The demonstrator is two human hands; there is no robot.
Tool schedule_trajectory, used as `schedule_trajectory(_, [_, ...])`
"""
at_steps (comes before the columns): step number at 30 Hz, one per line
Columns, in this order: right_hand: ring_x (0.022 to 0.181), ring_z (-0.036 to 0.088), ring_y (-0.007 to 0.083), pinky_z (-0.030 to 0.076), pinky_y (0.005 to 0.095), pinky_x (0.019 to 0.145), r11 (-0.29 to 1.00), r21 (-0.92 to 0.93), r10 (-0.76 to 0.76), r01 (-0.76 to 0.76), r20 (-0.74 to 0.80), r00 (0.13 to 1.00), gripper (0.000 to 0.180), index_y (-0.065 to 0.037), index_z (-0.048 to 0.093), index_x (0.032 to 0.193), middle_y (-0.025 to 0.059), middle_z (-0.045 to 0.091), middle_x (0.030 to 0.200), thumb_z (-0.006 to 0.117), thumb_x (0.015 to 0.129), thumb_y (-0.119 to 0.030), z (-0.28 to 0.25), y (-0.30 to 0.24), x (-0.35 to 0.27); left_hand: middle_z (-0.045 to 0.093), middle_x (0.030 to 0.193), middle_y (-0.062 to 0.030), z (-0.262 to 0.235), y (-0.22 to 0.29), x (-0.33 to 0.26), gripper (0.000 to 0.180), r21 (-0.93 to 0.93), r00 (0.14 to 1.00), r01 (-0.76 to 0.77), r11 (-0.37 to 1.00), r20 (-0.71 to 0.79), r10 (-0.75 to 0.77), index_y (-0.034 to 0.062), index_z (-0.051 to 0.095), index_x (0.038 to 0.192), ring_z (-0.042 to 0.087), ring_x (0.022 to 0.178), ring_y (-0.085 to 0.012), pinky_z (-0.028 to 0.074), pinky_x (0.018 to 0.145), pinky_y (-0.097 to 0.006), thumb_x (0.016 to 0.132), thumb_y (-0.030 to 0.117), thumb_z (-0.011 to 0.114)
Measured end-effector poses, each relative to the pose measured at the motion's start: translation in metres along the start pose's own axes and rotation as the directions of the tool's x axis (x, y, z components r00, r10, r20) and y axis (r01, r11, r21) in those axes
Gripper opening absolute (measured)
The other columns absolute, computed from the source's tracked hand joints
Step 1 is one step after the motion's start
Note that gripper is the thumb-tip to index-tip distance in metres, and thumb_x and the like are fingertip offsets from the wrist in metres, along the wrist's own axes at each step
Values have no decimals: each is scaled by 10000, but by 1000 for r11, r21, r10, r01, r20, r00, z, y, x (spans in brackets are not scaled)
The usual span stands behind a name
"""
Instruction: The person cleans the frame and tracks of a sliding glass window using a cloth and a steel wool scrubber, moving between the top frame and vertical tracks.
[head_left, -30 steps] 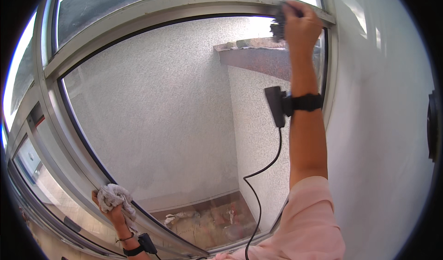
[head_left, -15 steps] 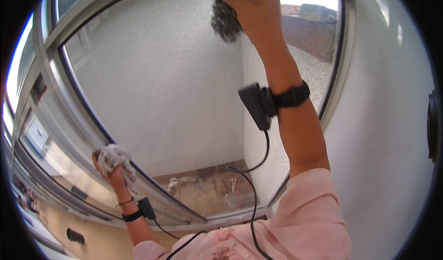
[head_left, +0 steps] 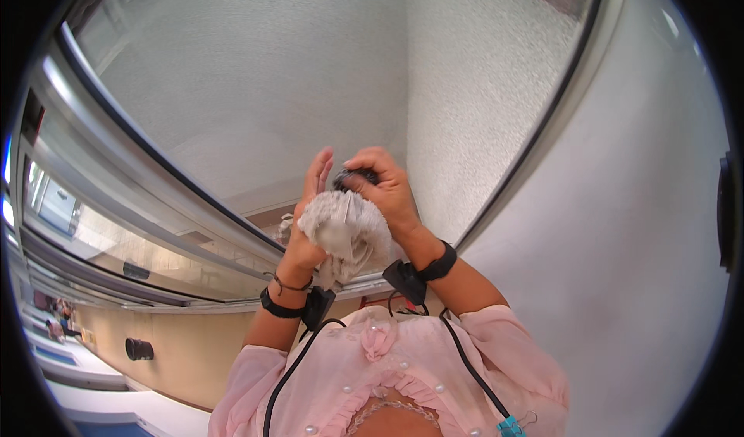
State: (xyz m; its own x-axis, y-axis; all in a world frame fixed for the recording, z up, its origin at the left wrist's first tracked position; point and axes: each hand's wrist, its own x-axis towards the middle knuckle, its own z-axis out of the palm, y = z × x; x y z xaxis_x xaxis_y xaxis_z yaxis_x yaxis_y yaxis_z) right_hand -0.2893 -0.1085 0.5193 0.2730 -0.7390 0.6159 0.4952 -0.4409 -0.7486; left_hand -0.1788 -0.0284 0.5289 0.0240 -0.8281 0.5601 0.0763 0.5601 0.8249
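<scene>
My two hands are close together in front of a large window pane. My left hand holds a bunched whitish cloth, its fingers pointing up behind it. Part of the cloth hangs down toward my wrist. Just above the cloth, my right hand has its fingers curled round a dark grey crumpled wad. What the wad is made of cannot be told. The wad sits next to my left fingers, and the cloth hides part of both hands.
A metal window frame runs down the left of the pane. Smooth pale wall stands at the right. A black cylindrical object is on the tan floor at lower left. Black cables trail from my wrist straps.
My right hand has come down from high on the pane with the grey wad. My left hand has moved right with the cloth, from the frame to meet it. The view has tilted down.
</scene>
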Motion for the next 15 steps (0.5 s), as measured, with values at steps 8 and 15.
schedule_trajectory(8, [1158, 378, 203, 311, 335, 967, 842, 474, 202, -259, 168, 965, 813, -22, 336, 1270, 122, 335, 1310, 630, 691, -511, -57, -17, -27, 487, 1132, -83, 41, -28, 28, 636, 50, 958, 190, 981, -229, -174, 14, 441, 1157, 534, 919, -157, 437, 809, -261, 569, 10, 683])
schedule_trajectory(15, [1079, 451, 211, 368, 325, 915, 990, -55, 123, -128, -90, 988, 636, -17, 375, 1194, 115, 489, 1126, 654, 714, -327, -69, -33, -27, 224, 1282, -169, 56, -11, 48, 617, 54, 988, -3, 999, 157, -6, 15, 347, 1220, 302, 1172, -253, 262, 961, -372, 737, 321, 578])
